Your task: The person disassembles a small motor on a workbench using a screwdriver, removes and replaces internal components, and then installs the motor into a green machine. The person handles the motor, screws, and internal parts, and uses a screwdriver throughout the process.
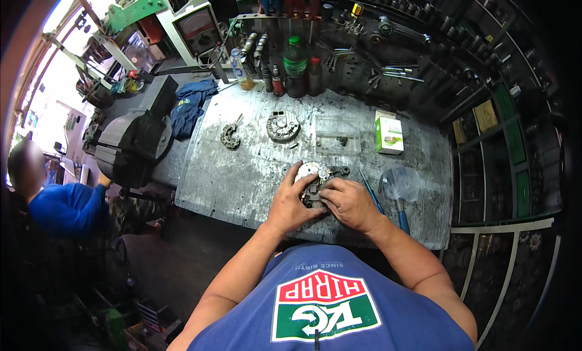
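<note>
Both hands work on a round grey metal machine part (316,172) that lies near the front edge of the worn metal workbench (242,181). My left hand (291,196) rests on its left side with fingers curled over the top. My right hand (348,202) grips its right side, thumb and fingers pinched on the part. The hands hide the lower half of the part.
On the bench lie a round metal housing (283,126), a curved small part (230,136), a clear plastic box (337,134), a white and green carton (388,135), a blue-handled tool (402,214) and a screwdriver (371,193). Bottles (295,66) stand at the back. A person in blue (60,205) sits at the left.
</note>
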Motion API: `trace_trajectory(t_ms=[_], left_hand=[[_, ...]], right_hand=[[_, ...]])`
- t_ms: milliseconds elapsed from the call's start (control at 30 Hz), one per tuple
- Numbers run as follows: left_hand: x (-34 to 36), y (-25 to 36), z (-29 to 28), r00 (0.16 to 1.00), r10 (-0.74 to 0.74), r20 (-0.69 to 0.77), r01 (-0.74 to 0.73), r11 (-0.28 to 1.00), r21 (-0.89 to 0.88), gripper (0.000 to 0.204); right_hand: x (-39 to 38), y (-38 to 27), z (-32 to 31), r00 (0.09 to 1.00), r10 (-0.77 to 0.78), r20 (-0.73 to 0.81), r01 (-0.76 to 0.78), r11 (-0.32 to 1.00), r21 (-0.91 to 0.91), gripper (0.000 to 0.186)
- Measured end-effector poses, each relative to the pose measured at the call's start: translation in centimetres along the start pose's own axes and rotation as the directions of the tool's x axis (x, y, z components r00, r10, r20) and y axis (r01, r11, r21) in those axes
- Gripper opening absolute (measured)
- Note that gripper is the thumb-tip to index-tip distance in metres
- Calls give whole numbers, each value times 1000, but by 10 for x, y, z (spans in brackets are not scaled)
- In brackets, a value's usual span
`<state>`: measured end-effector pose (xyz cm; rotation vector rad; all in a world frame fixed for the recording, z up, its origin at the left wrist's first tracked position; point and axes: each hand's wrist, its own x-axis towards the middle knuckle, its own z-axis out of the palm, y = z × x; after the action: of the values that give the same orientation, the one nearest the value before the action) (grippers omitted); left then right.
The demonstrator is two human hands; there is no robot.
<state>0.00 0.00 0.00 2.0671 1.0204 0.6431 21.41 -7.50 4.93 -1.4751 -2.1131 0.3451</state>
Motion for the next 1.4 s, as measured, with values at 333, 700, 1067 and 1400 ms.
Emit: trace_trajectory(t_ms=[333,700,1067,1400], left_hand=[[-3,3,-2,999,52,5,-52,993,109,96],[-5,13,-4,999,31,14,-33,981,192,97],[1,7,-11,996,71,53,-79,985,153,96],[1,8,-14,996,86,29,-89,980,177,94]], right_hand=[[-22,10,-3,986,124,-108,-122,992,25,25],[-151,82,26,673,737,-59,-715,628,-306,46],[-106,28,-87,733,439,-519,-404,895,186,45],[-18,-52,-109,951,230,-209,-153,931,331,51]])
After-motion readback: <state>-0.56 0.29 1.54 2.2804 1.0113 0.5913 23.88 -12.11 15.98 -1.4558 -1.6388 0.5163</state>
